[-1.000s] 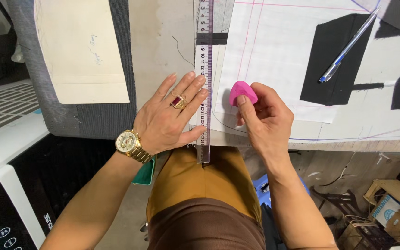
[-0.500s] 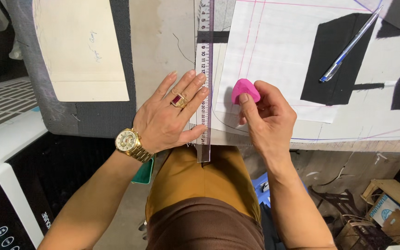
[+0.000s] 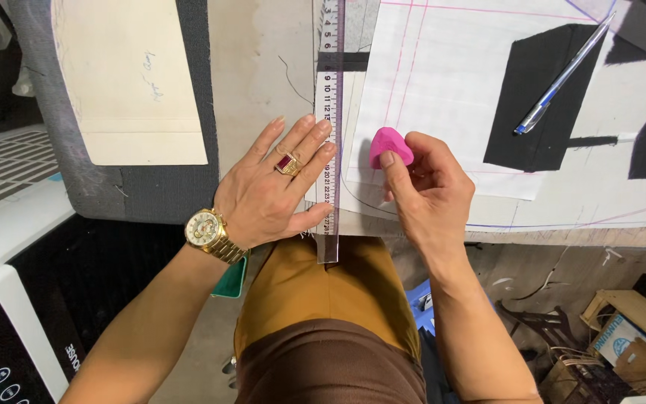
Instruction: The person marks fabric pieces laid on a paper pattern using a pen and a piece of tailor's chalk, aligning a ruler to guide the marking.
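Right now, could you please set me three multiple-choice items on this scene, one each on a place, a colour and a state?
1. Where does the pen lie?
A. across the black fabric piece
B. under the ruler
C. on the floor

2. What colour is the tailor's chalk?
A. blue
B. pink
C. white

3. How is the left hand?
A. clenched
B. lifted clear
C. spread flat on the clear ruler

Answers: 1 A, the pen crosses the black piece; 2 B, the right hand pinches pink chalk; 3 C, its fingers press the ruler.
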